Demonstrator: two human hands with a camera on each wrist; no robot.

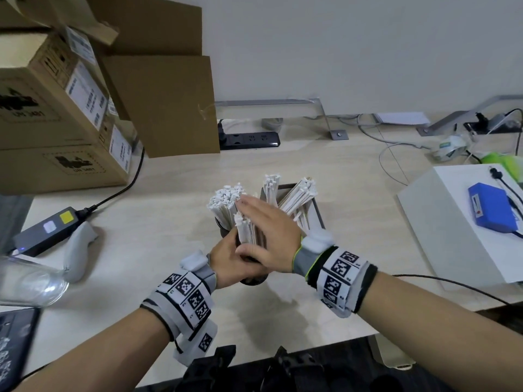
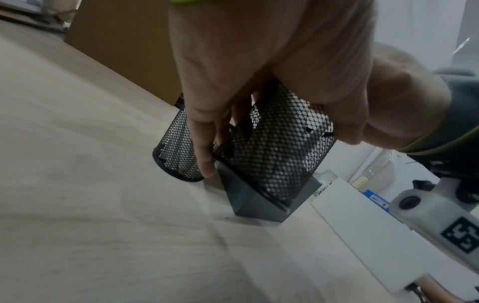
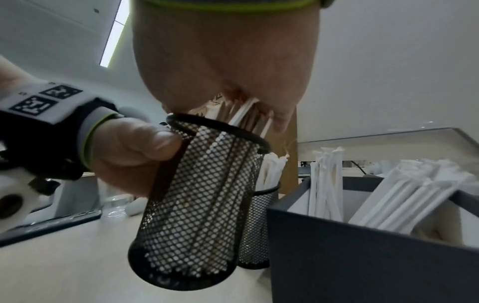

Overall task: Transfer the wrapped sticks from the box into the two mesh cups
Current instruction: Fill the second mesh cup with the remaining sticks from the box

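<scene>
Two mesh cups: left hand (image 1: 226, 261) grasps the near cup (image 3: 197, 196), tilted; right hand (image 1: 266, 224), fingers straight, presses its sticks (image 1: 246, 230).

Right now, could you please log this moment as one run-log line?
left hand: holds near mesh cup | right hand: flat on its sticks | box: sticks remain

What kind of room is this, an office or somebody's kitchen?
Most likely an office or workroom, not a kitchen. A pale desk stands against a plain wall, a power strip and loose cables lie at its back, and stacked shipping cartons with labels fill the left corner.
</scene>
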